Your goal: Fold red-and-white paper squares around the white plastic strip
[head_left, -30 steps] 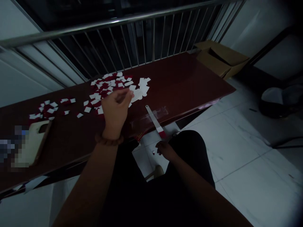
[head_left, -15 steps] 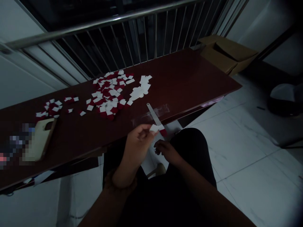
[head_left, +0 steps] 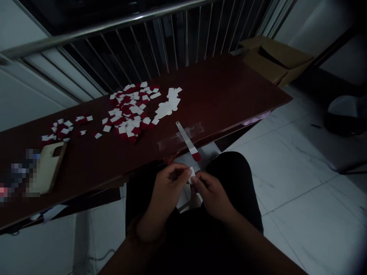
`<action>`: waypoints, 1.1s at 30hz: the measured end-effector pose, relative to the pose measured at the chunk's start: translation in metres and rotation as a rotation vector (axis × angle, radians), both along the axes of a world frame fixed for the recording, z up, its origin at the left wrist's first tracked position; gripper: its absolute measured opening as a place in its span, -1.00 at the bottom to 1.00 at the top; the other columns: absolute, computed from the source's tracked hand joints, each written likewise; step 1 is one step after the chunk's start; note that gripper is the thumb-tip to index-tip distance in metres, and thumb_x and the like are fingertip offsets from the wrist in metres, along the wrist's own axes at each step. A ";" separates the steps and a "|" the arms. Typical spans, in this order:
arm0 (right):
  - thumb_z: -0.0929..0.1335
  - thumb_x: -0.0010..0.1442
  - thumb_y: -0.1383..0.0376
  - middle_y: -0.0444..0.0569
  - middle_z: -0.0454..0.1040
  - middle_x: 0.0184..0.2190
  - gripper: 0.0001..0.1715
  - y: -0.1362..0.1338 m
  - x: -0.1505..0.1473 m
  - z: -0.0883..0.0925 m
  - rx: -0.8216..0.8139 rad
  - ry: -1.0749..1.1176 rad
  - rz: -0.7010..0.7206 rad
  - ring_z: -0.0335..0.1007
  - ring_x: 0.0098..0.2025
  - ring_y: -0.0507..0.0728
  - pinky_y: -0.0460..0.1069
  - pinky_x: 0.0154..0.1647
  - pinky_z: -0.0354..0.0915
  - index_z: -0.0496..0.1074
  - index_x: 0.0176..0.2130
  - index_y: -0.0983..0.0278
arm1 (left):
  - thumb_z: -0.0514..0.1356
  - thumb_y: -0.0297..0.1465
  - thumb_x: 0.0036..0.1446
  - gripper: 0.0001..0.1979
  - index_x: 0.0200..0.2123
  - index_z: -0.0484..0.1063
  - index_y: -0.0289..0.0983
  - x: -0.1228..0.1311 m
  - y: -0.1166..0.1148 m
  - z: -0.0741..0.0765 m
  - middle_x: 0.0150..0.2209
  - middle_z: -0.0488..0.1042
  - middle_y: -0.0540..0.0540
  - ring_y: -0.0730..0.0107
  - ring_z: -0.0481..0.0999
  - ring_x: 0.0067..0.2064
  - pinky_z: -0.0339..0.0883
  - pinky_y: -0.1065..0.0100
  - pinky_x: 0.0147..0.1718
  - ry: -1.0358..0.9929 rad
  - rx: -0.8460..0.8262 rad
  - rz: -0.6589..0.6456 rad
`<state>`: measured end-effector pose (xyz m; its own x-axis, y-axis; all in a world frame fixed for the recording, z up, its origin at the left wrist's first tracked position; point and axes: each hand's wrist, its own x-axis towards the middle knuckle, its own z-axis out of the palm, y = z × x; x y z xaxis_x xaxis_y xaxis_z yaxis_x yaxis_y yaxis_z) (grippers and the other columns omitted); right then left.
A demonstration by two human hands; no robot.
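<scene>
A small white paper-like piece [head_left: 192, 176] is pinched between the fingertips of my left hand [head_left: 168, 187] and my right hand [head_left: 214, 193], low over my lap. Both hands are closed on it from opposite sides. Just beyond them, a flat pale strip [head_left: 185, 136] with a rounded red end juts past the edge of the dark red-brown table [head_left: 226, 91]. Clear tape [head_left: 168, 142] lies across the strip on the tabletop. Farther back spreads a heap of small red and white pieces [head_left: 129, 110], with white cutouts [head_left: 168, 107] beside it.
A smaller cluster of red and white pieces [head_left: 61, 129] lies on the left, near a pale phone case [head_left: 47, 172]. Behind the table runs a metal railing [head_left: 137, 18]. An open cardboard box [head_left: 282, 57] stands at the far right end.
My left hand has drawn the white piece down and away from the strip's red end. My right hand has come up to meet it and now pinches the piece too.
</scene>
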<state>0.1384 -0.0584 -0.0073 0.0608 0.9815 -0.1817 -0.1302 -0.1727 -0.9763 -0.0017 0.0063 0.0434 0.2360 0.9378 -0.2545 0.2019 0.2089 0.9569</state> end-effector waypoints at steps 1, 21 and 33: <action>0.35 0.43 0.05 -0.15 0.47 -0.48 -0.57 0.001 0.001 0.000 0.009 -0.030 -0.013 0.36 -0.39 0.07 -0.01 -0.27 0.24 0.45 -0.40 0.21 | 0.38 -0.31 0.15 -0.91 -0.34 0.63 -0.20 0.000 0.006 0.004 -0.39 0.64 -0.03 0.33 0.60 -0.34 0.47 0.34 -0.33 0.031 0.049 -0.001; 0.39 0.28 -0.02 -0.05 0.62 -0.45 -0.59 0.064 0.015 0.001 -0.091 0.149 -0.150 0.47 -0.43 0.11 0.03 -0.38 0.25 0.61 -0.19 0.24 | 0.33 -0.28 0.29 -0.89 -0.26 0.59 -0.19 0.021 0.089 -0.010 -0.31 0.65 -0.05 0.32 0.56 -0.31 0.35 0.30 -0.25 0.463 0.642 -0.083; 0.38 0.29 0.04 -0.07 0.55 -0.54 -0.63 0.076 0.011 0.012 -0.124 0.070 -0.196 0.37 -0.50 0.08 0.01 -0.41 0.22 0.52 -0.39 0.23 | 0.34 -0.26 0.25 -0.89 -0.27 0.59 -0.16 0.016 0.093 -0.006 -0.34 0.59 -0.01 0.30 0.52 -0.31 0.23 0.30 -0.35 0.551 0.690 -0.257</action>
